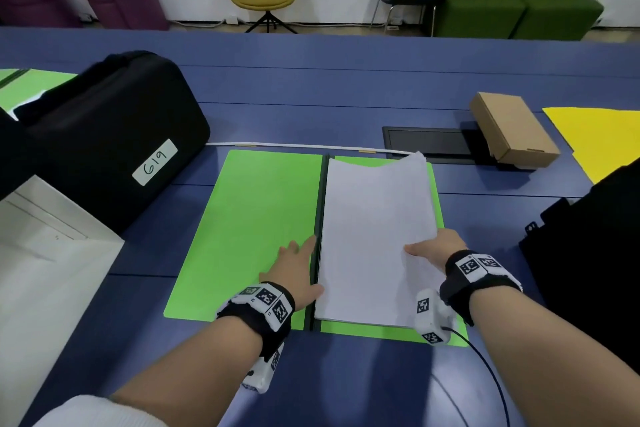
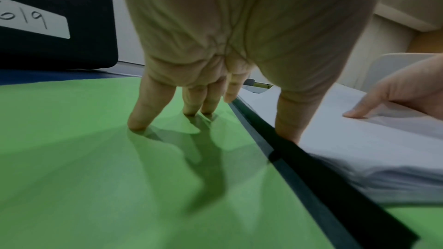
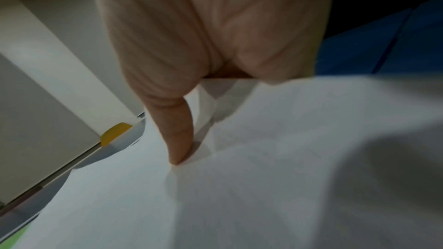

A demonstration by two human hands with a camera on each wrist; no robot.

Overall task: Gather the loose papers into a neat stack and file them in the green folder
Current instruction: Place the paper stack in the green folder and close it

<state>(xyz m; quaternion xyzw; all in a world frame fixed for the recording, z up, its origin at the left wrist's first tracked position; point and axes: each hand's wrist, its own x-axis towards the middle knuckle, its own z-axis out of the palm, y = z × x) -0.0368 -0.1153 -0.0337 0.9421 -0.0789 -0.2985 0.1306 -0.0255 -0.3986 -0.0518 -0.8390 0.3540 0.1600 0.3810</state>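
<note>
The green folder [image 1: 249,218] lies open on the blue table, with a dark spine down its middle. A white paper stack [image 1: 374,236] rests on its right half, the far corner sticking past the folder's top edge. My left hand [image 1: 298,267] presses the left flap [image 2: 84,158] with straight fingertips [image 2: 138,124], its thumb against the stack's left edge [image 2: 359,149]. My right hand [image 1: 436,250] pinches the stack's right edge: the thumb [image 3: 177,130] lies on top of the paper [image 3: 239,196], lifting that edge slightly, and the fingers are hidden beneath.
A black case labelled 619 [image 1: 114,135] stands at the left, with a white box [image 1: 41,253] nearer me. A cardboard box [image 1: 512,128], a yellow sheet [image 1: 602,135] and a black object [image 1: 588,253] sit at the right. A cable hatch [image 1: 426,140] lies behind the folder.
</note>
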